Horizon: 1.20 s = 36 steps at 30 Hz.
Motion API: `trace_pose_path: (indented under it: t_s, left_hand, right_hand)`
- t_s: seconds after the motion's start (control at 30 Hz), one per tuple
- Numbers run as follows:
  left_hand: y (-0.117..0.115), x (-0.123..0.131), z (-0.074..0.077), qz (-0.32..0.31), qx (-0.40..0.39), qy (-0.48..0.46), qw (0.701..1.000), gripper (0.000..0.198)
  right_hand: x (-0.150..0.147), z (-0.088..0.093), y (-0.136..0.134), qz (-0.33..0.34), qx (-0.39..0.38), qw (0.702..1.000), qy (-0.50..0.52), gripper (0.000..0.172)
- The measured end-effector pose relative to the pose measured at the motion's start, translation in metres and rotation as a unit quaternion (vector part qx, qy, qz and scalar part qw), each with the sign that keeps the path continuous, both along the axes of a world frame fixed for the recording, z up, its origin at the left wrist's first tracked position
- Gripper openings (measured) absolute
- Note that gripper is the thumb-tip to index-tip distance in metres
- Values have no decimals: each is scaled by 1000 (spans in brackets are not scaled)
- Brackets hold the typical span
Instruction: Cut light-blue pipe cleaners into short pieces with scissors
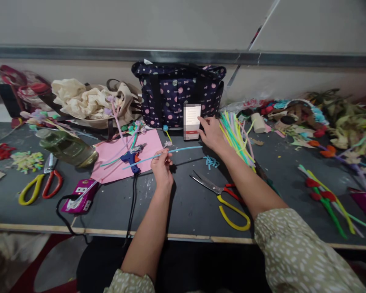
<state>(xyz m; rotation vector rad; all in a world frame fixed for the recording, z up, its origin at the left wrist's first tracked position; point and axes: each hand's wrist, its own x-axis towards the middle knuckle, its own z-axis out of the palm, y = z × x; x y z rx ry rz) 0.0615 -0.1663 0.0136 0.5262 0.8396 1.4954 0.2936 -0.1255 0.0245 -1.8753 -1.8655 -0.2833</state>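
Observation:
My left hand (162,167) pinches a long light-blue pipe cleaner (187,149) near its middle, level above the table. Its left end passes over a blue glue gun (130,159) lying on a pink sheet (111,165). My right hand (212,133) reaches forward with thumb and forefinger apart, at the right edge of a lit phone (192,120). The phone stands upright against a dark patterned bag (177,89); its screen is blurred. Short blue cut pieces (212,162) lie between my hands. Below them rest scissors (221,191) with yellow and red handles, blades apart.
A bundle of coloured pipe cleaners (236,136) lies under my right forearm. To the left are a bottle (67,148), second scissors (44,181) and a purple power strip (81,197) with cords. Finished pipe-cleaner flowers (325,195) lie at right.

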Motion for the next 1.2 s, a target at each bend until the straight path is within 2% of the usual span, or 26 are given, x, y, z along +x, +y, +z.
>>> trace_pose_path:
  t_s: [0.3, 0.97, 1.2]
  left_hand:
    - [-1, 0, 1, -8, -8, -3, 1000, 25]
    - [-2, -1, 1, -10, -3, 5, 1000, 26]
    - [-2, 0, 3, -5, -11, -2, 1000, 25]
  right_hand:
    - [3, 2, 0, 9, -21, 1000, 1, 53]
    - [9, 10, 11, -13, 1, 1000, -8, 58]
    - [6, 7, 6, 11, -2, 1000, -13, 57]
